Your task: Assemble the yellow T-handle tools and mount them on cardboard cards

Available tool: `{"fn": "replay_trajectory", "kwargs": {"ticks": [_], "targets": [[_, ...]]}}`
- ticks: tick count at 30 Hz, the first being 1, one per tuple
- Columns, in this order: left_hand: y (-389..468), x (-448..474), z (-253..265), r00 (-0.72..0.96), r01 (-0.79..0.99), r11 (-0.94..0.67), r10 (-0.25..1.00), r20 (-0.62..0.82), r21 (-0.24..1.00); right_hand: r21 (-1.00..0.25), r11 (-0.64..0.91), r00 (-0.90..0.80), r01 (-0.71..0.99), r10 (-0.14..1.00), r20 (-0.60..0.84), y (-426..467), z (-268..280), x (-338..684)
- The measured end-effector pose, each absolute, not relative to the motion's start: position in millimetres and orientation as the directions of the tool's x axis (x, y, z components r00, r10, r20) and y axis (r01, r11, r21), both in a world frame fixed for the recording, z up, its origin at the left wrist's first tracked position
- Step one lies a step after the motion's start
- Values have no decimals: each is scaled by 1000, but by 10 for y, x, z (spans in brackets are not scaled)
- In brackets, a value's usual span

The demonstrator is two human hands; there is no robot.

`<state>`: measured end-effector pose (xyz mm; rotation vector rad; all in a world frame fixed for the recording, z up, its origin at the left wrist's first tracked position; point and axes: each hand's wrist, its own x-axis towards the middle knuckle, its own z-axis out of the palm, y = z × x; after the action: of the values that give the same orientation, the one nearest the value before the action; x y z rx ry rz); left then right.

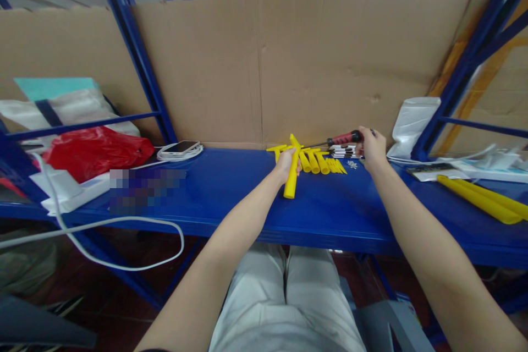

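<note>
My left hand point(285, 165) is wrapped round a yellow plastic tube-shaped piece point(291, 182), its round end pointing toward me. My right hand point(372, 147) grips the red and black handle of a screwdriver point(345, 138). The screwdriver's shaft points left, its tip at or near the upper part of the held yellow piece; I cannot tell whether they touch. Several similar yellow pieces point(314, 164) lie side by side just right of my left hand. Small flat yellow pieces point(336, 166), little silvery screws point(352, 164) and a stack of white and black items point(344, 151) sit below the screwdriver.
Blue shelf surface point(231, 187) with a cardboard sheet point(198, 66) behind. At left are a phone point(183, 146) on a coiled white cable, a red plastic bag point(99, 151) and a power strip point(88, 192). At right, long yellow pieces point(480, 198) and a white pouch point(413, 124).
</note>
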<state>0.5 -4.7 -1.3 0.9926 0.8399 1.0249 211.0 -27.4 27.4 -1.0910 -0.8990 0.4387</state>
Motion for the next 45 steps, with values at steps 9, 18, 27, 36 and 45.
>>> {"fn": "replay_trajectory", "kwargs": {"ticks": [9, 18, 27, 36, 45], "targets": [[-37, 3, -11, 293, -293, 213, 948, -125, 932, -890, 424, 575, 166, 691, 437, -274, 266, 2094], [-46, 11, -15, 299, -286, 185, 949, -96, 940, -889, 441, 551, 121, 715, 430, -252, 252, 2143], [-43, 12, -21, 301, -306, 187, 949, -91, 934, -893, 438, 584, 107, 699, 413, -267, 285, 2114], [-48, 4, -12, 300, -268, 175, 950, -91, 947, -882, 441, 575, 164, 684, 449, -241, 248, 2126], [-69, 14, -8, 314, -263, 170, 946, -83, 950, -893, 438, 581, 105, 702, 413, -290, 302, 2093]]}}
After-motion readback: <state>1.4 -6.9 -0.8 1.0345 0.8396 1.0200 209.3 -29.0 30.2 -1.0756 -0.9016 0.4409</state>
